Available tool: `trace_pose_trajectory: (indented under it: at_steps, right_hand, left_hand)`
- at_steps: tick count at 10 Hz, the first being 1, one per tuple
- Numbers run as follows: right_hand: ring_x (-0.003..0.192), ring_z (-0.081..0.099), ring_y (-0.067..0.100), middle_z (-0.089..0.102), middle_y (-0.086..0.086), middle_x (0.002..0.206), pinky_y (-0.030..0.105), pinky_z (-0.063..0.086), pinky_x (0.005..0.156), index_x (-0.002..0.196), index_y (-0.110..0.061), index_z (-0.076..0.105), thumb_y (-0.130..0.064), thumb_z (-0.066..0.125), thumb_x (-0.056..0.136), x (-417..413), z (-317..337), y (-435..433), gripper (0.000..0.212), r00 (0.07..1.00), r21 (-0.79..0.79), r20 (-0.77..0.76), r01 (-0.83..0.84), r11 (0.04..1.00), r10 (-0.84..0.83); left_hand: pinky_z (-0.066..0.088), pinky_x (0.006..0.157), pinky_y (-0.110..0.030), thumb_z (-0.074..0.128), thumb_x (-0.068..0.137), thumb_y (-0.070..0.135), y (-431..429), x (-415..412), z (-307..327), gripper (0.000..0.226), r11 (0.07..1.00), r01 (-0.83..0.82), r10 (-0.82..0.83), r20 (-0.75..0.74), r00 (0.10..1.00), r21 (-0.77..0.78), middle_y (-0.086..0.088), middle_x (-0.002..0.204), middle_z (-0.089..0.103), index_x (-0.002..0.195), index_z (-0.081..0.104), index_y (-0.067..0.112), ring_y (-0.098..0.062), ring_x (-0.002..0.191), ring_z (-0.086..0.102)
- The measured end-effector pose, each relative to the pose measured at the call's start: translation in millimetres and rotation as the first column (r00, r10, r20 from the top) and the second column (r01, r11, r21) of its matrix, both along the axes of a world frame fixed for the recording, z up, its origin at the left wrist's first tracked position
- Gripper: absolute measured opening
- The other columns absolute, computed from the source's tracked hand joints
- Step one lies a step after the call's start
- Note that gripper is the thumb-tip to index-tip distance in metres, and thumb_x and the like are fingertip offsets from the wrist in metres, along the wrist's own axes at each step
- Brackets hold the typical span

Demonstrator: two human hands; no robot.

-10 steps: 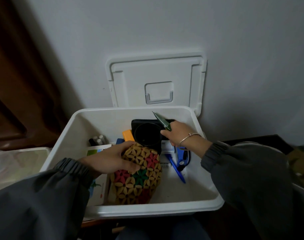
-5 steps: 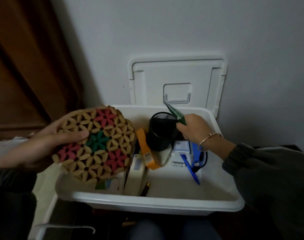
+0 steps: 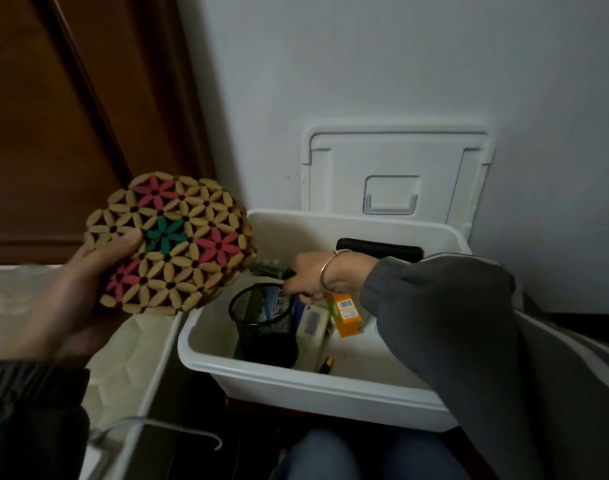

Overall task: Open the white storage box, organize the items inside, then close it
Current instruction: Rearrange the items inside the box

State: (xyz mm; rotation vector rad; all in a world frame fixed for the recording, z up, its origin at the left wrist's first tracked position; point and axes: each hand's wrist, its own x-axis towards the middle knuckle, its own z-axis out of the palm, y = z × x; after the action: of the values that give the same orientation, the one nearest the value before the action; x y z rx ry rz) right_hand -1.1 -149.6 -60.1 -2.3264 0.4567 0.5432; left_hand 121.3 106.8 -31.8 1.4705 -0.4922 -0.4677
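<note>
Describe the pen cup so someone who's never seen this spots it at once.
Find the open white storage box against the wall. At its front left, below the right hand, stands the pen cup. It alone is round black wire mesh; the orange carton near it is solid.

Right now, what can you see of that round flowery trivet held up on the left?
The trivet is a flat round disc of small oval pieces, tan like bamboo, joined at dark beads into petal shapes. Three flowers are pink-red; the centre one is green. It is held up facing the camera, left of the white storage box and outside it. The left hand holds its lower left edge, thumb on the face; the fingers behind are hidden. Nothing else touches it.
</note>
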Motion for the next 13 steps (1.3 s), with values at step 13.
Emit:
trace_pose_trajectory:
  at_steps: [13]
  right_hand:
    - [0.084, 0.059, 0.012, 0.058, -0.008, 0.084, 0.020, 0.043, 0.077, 0.099, -0.017, 0.060, -0.029, 0.065, 0.082, -116.2, -40.0, -89.4, 0.021, 0.926, -0.421, -0.219, -0.373, 0.827, 0.307]
  left_hand:
    - [0.059, 0.062, -0.026, 0.062, 0.074, 0.027, -59.6, -54.4, -27.8, 0.070, 0.975, -0.089, 0.028, -0.286, 0.958, -0.203, -0.006, 0.125, 0.064, 0.140, 0.041, 0.024, -0.019, 0.099, 0.070]
